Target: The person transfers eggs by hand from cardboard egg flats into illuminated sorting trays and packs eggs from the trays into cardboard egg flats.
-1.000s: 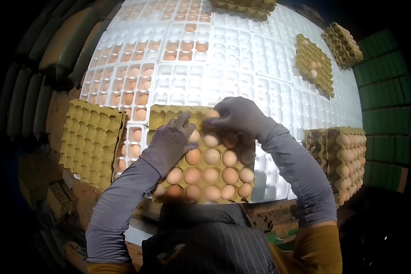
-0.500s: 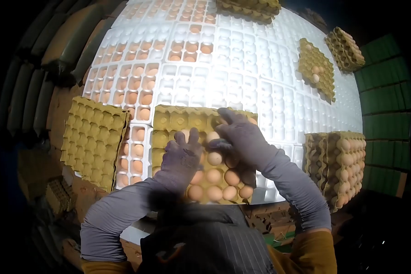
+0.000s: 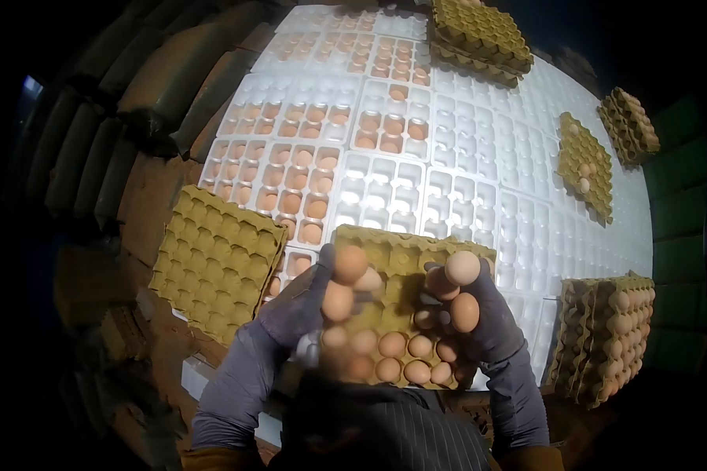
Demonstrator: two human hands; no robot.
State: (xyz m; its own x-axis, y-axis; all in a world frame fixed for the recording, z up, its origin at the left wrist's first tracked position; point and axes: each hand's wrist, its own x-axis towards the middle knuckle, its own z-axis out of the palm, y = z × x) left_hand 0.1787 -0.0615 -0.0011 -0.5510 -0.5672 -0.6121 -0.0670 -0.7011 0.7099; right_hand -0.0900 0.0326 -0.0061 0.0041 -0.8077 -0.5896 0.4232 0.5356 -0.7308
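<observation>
Both of my hands wear grey gloves and are above a yellow-brown pulp egg tray. My left hand is closed around several brown eggs, held over the tray's left side. In my right hand, fingers curl round several more eggs, one of them paler and uppermost. Brown eggs fill the tray's near rows, while bare cups show in its far part. The fingers beneath the held eggs are partly hidden.
White plastic egg trays cover the table, some on the left holding eggs. Bare pulp trays lie at left. A stack of filled pulp trays stands at right; more pulp trays sit at the back. Dark sacks are piled far left.
Both hands have lifted from the pulp tray with eggs in them and moved apart. Fewer eggs lie in the tray's middle. The view has shifted, so the table appears lower and further right.
</observation>
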